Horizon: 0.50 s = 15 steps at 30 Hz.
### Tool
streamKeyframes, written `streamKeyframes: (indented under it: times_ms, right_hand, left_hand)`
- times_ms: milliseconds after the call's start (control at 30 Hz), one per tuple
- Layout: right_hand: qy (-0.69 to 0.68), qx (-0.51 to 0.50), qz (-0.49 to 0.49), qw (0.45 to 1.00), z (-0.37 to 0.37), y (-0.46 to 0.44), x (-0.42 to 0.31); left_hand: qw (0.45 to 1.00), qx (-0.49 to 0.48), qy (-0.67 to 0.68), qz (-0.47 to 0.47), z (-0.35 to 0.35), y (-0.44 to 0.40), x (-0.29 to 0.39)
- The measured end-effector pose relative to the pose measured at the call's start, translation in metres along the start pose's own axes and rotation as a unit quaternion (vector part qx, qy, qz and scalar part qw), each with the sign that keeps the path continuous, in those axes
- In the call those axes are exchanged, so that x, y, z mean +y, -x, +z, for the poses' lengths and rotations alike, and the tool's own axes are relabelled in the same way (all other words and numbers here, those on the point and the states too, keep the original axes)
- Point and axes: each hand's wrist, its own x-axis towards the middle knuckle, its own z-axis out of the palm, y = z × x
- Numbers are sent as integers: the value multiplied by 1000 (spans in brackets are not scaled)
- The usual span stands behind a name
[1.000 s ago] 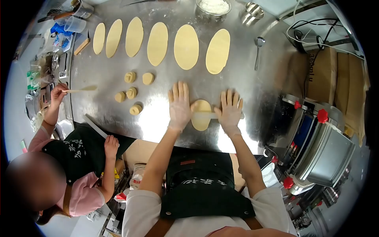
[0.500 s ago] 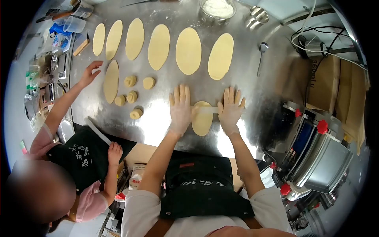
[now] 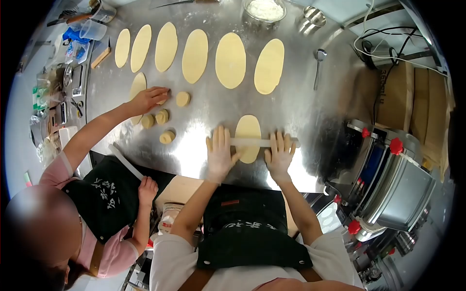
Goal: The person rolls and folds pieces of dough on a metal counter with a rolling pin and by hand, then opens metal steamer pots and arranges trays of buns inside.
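Observation:
My left hand, in a thin pale glove, lies flat with fingers stretched over the left end of a white rolling pin. Over the pin's right end is my gloved right hand, also flat, its fingers extended. The pin crosses an oval of flattened yellow dough on the steel table. Farther back, several rolled dough ovals lie in a row. Small dough rounds sit to the left of my hands.
A co-worker's hand reaches over the dough rounds; their other hand holds a white rod. Beyond the row stands a bowl of white powder, near metal cups. A spoon and a machine with red knobs are on the right.
My hands and the rolling pin have moved back toward my body over the dough. The co-worker's hand has moved right, onto a dough round.

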Motion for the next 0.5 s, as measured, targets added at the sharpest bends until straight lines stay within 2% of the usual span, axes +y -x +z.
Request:
streamKeyframes:
  times_ms: [67, 167, 267, 367, 500]
  right_hand:
    - [-13, -15, 2, 1000, 1, 24, -2]
    - [-16, 3, 25, 1000, -6, -19, 4]
    - [11, 17, 45, 999, -23, -80, 1]
    - [49, 2, 28, 998, -12, -62, 1]
    - [18, -55, 20, 998, -6, -5, -5]
  left_hand:
    - [1000, -6, 13, 17, 13, 28, -7]
    - [998, 60, -7, -7, 0, -17, -11]
    - [988, 155, 11, 17, -10, -67, -4]
    - [996, 80, -12, 41, -8, -49, 2]
    - [999, 27, 2, 38, 12, 5, 4]
